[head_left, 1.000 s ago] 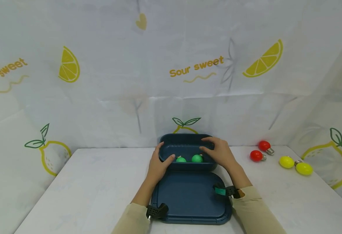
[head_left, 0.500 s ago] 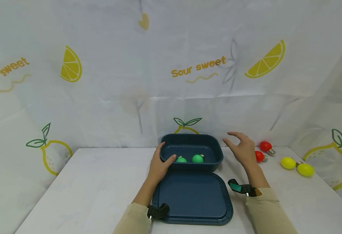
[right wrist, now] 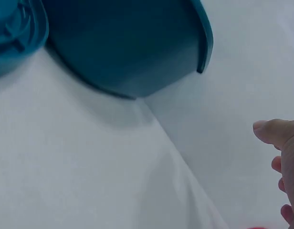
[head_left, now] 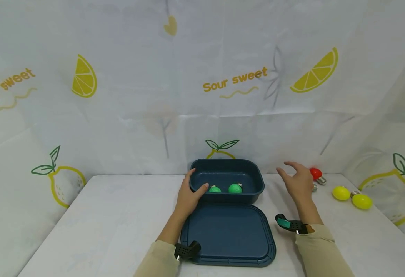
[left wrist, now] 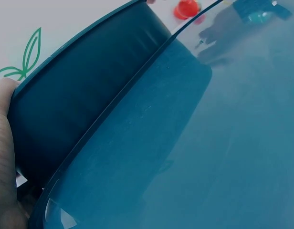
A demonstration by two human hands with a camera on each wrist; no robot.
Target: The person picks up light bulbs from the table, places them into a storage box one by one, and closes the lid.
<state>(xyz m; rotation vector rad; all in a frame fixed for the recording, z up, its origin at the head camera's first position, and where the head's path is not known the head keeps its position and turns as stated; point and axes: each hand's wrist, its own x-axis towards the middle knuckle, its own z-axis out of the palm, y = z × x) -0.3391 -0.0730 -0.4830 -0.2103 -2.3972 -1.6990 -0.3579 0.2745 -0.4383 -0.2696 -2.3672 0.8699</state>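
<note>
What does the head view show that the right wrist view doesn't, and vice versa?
Head only: the left hand holding the box, two green balls inside it, two yellow bulbs on the table.
Right wrist only: a row of fingertips hidden from the head view.
Both: right hand, box, table, and lid, just its corner in the right wrist view. A cropped red sliver there is unidentifiable.

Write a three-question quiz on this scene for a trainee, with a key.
1. How many green bulbs are visible inside the dark blue box?

2. True or false: the right hand is touching the dark blue box.

3. The left hand is holding:
A) a red bulb
B) the dark blue box
C) a yellow bulb

Key:
1. Two
2. False; there is a clear gap between them
3. B
</note>
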